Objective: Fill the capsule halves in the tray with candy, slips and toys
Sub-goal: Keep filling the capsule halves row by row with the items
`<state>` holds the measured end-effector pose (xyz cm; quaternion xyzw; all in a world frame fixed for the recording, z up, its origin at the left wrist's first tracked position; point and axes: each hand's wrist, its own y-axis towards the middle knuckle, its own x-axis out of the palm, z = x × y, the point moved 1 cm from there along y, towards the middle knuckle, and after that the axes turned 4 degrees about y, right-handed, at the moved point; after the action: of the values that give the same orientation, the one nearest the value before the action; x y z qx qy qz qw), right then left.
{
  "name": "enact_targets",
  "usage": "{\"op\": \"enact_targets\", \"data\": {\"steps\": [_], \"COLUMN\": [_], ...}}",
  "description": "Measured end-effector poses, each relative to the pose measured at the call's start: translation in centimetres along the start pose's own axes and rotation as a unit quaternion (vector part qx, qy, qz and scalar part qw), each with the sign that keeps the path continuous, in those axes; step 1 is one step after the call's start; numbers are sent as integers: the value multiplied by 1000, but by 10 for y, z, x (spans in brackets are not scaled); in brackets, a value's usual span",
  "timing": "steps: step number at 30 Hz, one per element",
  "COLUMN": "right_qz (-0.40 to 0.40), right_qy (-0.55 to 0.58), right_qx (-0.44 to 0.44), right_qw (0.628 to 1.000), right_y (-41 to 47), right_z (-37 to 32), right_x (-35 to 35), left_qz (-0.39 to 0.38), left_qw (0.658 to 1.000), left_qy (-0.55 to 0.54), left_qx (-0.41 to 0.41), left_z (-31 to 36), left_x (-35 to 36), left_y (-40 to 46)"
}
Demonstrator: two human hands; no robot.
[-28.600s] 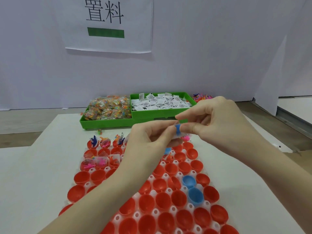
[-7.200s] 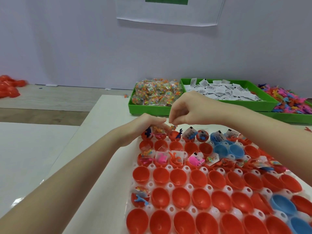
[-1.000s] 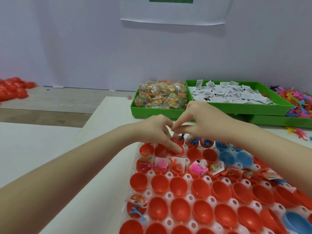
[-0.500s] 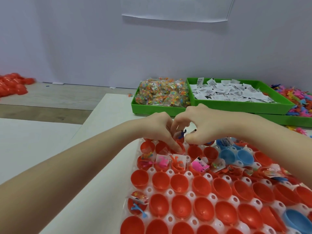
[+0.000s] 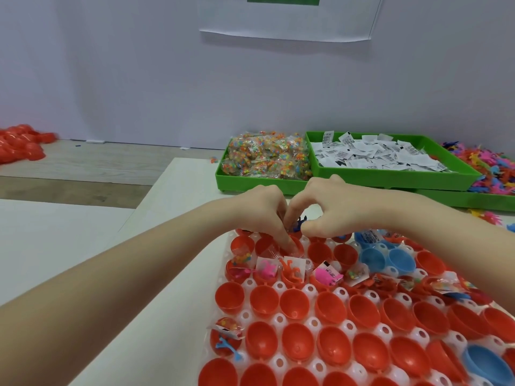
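A white tray [image 5: 278, 319] holds rows of red capsule halves [image 5: 294, 303] and a few blue ones [image 5: 372, 259]. Some far halves contain candy, slips and toys, and one near the left edge [image 5: 224, 334] does too. Both hands meet over the far rows. My left hand [image 5: 262, 210] has its fingers curled down, with a fingertip inside a red capsule half [image 5: 292, 247] that it holds at the rim. My right hand [image 5: 331, 208] pinches a small blue toy [image 5: 300, 222] just above that half.
Behind the tray stand green bins: one with candy packets [image 5: 264, 160], one with white slips [image 5: 376, 154]. To their right lies a pile of coloured toys [image 5: 487, 165]. A heap of red halves [image 5: 19, 143] lies far left on the floor.
Over the last second both hands stayed at the same far capsule half and dropped slightly lower onto it. The blue toy now shows between my right fingertips.
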<state>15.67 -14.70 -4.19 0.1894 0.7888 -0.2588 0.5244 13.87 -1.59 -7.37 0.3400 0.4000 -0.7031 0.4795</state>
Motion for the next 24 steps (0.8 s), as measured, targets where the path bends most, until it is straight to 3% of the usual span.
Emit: {"op": "enact_targets", "data": {"steps": [12,18,24], "right_qz": [91,148,208], "right_qy": [19,113,124], "right_qx": [-2,3,-8], "right_qw": [996,982,970], "right_y": [-13,-34,-44], "right_z": [7,18,26], "right_x": [-14,-29,-25], "left_qz": [-10,-47,-59], "left_qw": [999,998,995], "left_qy": [48,-37,-76], "left_qx": [-19,-23,-34], "left_z": [4,4,6], "left_x": [-2,-6,-12], "left_y": [-1,-5,-8]}}
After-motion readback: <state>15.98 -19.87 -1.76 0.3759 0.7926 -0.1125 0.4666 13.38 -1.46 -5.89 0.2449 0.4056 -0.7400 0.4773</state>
